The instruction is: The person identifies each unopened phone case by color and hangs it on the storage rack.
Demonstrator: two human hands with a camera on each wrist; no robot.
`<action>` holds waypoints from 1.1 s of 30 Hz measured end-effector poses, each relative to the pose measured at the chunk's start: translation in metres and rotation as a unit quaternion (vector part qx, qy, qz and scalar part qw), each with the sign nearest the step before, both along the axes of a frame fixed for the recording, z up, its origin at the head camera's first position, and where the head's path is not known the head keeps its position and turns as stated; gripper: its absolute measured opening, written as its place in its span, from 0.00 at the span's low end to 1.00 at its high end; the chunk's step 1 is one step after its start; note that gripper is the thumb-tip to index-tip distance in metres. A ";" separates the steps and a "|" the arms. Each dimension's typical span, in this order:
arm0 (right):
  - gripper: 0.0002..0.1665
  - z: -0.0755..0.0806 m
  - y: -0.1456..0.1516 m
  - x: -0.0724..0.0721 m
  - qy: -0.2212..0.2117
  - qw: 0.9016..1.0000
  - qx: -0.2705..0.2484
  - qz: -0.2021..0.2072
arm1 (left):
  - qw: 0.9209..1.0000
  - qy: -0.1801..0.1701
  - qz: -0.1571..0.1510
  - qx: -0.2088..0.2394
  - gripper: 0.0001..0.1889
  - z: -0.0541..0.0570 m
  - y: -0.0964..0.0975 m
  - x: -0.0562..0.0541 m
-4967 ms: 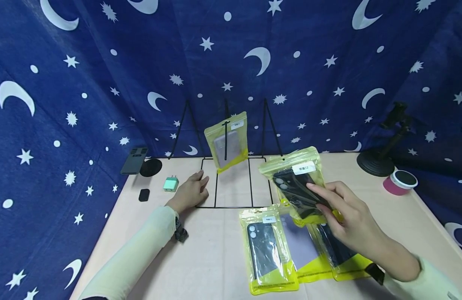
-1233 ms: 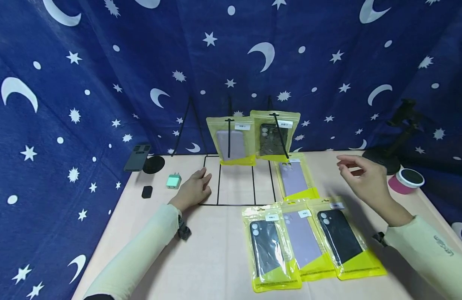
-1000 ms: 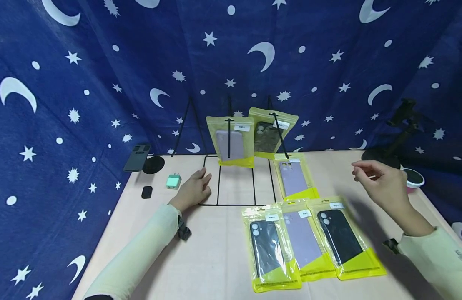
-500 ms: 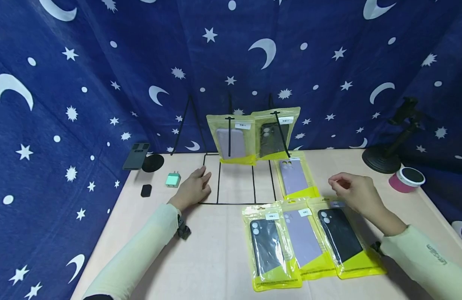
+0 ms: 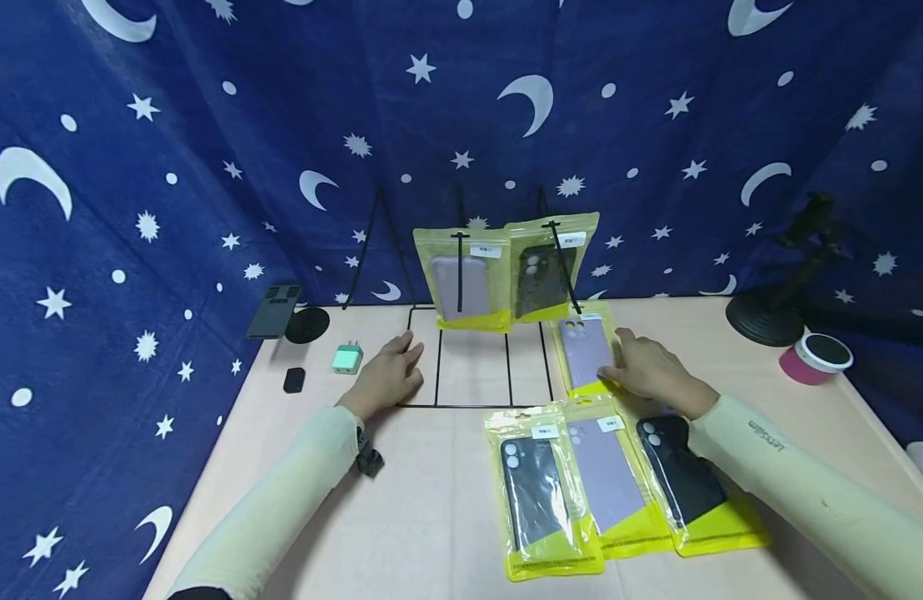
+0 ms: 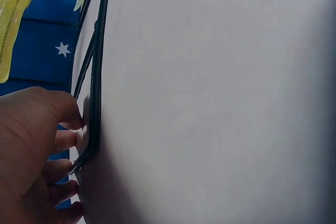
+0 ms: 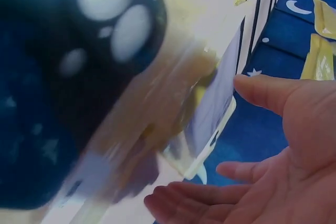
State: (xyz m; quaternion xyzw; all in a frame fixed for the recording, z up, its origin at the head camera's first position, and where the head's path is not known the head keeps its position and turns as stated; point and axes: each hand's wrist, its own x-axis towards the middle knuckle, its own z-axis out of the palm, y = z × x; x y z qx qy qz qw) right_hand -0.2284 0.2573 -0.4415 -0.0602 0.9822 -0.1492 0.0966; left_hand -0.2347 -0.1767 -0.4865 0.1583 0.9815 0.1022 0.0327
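My left hand [image 5: 386,377] is at the left bar of a black wire display rack [image 5: 436,375], fingers bent against it. In the left wrist view the fingertips meet the rack's dark bar [image 6: 95,87]; their far side is hidden. My right hand [image 5: 652,371] spreads thumb and fingers apart at the right edge of a bagged lilac phone case [image 5: 584,350]; the right wrist view shows an open palm. On the rack's hooks hang a bagged lilac phone case [image 5: 472,287] and a bagged black phone case [image 5: 536,271].
Nearer me lie bagged phone cases: dark [image 5: 532,492], lilac [image 5: 604,471] and black [image 5: 675,467], partly under my right sleeve. At left are a green charger [image 5: 347,359], a black piece [image 5: 294,380] and a phone on a stand [image 5: 274,312]. A pink tub [image 5: 814,360] stands right.
Earlier my right hand held the bagged black phone case, which then hung on the rack. The hand withdrew right and has now come left to the lilac case on the table. The left hand stays put.
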 end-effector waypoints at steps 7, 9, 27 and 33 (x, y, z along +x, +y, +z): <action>0.62 -0.005 -0.012 -0.011 -0.044 0.999 -0.008 -0.013 | 1.000 0.000 0.000 -0.003 0.30 0.000 0.002 -0.001; 0.64 -0.005 -0.014 -0.014 -0.049 0.999 -0.009 -0.017 | 1.000 0.003 0.000 -0.003 0.30 0.000 0.002 -0.001; 0.58 -0.006 -0.034 -0.027 -0.054 0.998 -0.022 -0.032 | 1.000 -0.003 0.003 0.001 0.30 0.001 0.001 -0.002; 0.61 -0.007 -0.031 -0.036 -0.077 0.996 -0.044 -0.030 | 1.000 -0.006 0.005 0.003 0.30 -0.002 0.001 -0.003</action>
